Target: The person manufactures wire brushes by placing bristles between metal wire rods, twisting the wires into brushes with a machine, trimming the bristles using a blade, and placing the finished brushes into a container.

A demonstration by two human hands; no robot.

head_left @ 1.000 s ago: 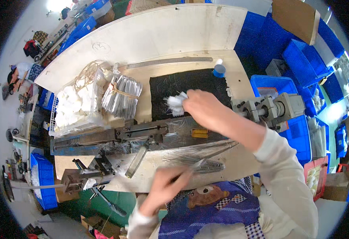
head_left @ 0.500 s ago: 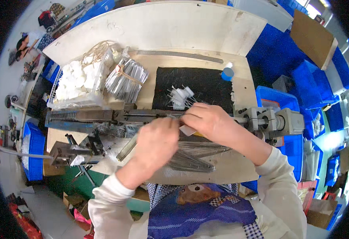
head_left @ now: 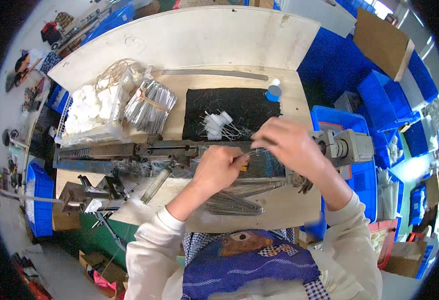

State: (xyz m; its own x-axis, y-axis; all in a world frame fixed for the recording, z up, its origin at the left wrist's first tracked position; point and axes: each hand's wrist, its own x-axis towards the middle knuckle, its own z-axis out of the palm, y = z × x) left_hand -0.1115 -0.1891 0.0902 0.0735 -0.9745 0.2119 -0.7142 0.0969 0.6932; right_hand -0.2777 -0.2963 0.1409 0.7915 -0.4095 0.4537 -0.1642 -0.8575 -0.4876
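My left hand (head_left: 218, 167) is closed over the middle of a long metal twisting machine (head_left: 169, 150), its fingers curled inward. What they hold is hidden. Beside its thumb shows a small yellow piece (head_left: 244, 165). To the right, my right hand (head_left: 289, 142) hovers above the machine bar with fingertips pinched together. A thin, short bit shows under those fingertips, too small to name. Just beyond the hands, several white wire-stemmed brushes (head_left: 215, 126) lie piled on a black cloth (head_left: 197, 102). Nearer me, a bundle of thin looped wires (head_left: 234, 202) rests on the bench.
A translucent basket (head_left: 92, 132) with white tufts stands at the back left, next to a tied bundle of silvery wires (head_left: 150, 107). A blue-capped bottle (head_left: 273, 93) is at the cloth's right corner. A handle (head_left: 156, 186) sticks out toward me. Blue bins (head_left: 364, 185) line the right side.
My hands have come apart, the right one moving rightward off the left. The white flat piece seen between them earlier no longer shows. The whole view has shifted slightly.
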